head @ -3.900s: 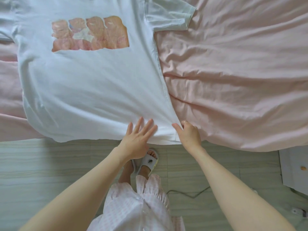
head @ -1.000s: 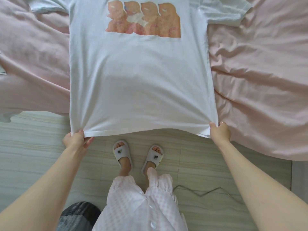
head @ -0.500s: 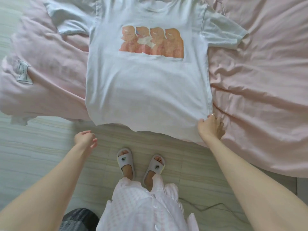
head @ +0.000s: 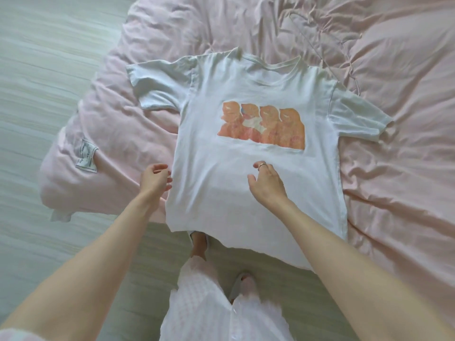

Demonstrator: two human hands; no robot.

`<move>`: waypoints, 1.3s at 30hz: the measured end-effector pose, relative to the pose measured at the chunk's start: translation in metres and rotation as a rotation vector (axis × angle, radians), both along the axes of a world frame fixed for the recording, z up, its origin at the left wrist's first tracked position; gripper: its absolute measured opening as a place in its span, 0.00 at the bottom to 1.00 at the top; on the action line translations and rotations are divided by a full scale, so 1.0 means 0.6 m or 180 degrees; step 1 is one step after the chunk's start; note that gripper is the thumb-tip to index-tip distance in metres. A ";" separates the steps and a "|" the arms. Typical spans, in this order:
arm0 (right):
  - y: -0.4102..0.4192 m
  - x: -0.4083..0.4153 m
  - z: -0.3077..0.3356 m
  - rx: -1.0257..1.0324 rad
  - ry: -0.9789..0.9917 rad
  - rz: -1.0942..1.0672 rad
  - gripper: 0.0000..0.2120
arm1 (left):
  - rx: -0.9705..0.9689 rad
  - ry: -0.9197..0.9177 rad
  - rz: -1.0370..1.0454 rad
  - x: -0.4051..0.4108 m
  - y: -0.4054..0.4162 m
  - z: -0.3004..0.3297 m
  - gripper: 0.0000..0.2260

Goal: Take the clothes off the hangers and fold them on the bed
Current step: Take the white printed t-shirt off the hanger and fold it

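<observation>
A single head-worn wide-angle camera looks steeply down and forward from the person's standing height, close over the edge of the bed [head: 394,168]. Both forearms enter from the bottom corners, the floor [head: 37,94] fills the left, and edges curve with lens distortion.

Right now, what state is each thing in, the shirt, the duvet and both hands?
shirt: spread flat, print up, unfolded, hem hanging past the bed edge
duvet: wrinkled, under the shirt
left hand: fingers loosely curled, holding nothing, by the shirt's side
right hand: relaxed, holding nothing, over the shirt
</observation>
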State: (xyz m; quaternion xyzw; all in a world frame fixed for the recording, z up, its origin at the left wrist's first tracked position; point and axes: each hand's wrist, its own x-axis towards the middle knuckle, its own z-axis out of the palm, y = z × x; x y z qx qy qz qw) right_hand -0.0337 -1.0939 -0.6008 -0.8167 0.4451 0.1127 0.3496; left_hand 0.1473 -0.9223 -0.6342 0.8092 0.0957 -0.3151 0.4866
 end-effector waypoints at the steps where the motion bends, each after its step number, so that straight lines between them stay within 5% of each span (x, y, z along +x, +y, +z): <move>1: -0.005 0.027 -0.001 0.0006 0.0004 0.0048 0.19 | -0.0026 -0.0006 0.0088 0.030 -0.010 0.001 0.12; 7: -0.039 0.211 -0.017 -0.0085 0.0098 0.0513 0.22 | -0.0210 0.0276 0.0556 0.211 -0.069 -0.010 0.15; 11: -0.046 0.333 -0.040 -0.0032 0.0147 0.0764 0.25 | -0.0371 0.0640 0.0759 0.316 -0.113 -0.019 0.03; 15: -0.045 0.407 -0.061 0.0021 0.0230 0.0980 0.26 | -0.0180 0.1057 0.0464 0.372 -0.142 -0.043 0.07; 18: -0.046 0.433 -0.076 0.0162 0.0324 0.1038 0.27 | -0.0042 0.0859 0.0423 0.378 -0.142 -0.063 0.01; 23: -0.058 0.443 -0.092 0.0230 0.0417 0.0976 0.27 | 0.0196 0.0399 0.0157 0.411 -0.109 -0.075 0.07; 30: -0.065 0.452 -0.101 0.0150 0.0567 0.1130 0.26 | -0.0440 0.1480 0.0761 0.417 -0.153 -0.041 0.06; 32: -0.075 0.455 -0.097 0.0405 0.0313 0.0845 0.24 | -0.0404 0.1239 0.0566 0.413 -0.167 -0.030 0.04; 35: -0.112 0.451 -0.071 0.1578 -0.0430 -0.0481 0.22 | -0.0486 -0.0098 0.0151 0.387 -0.207 -0.002 0.08; 39: -0.195 0.408 -0.042 0.3198 -0.1426 -0.2440 0.27 | -0.0469 -0.1773 -0.1741 0.313 -0.278 0.032 0.15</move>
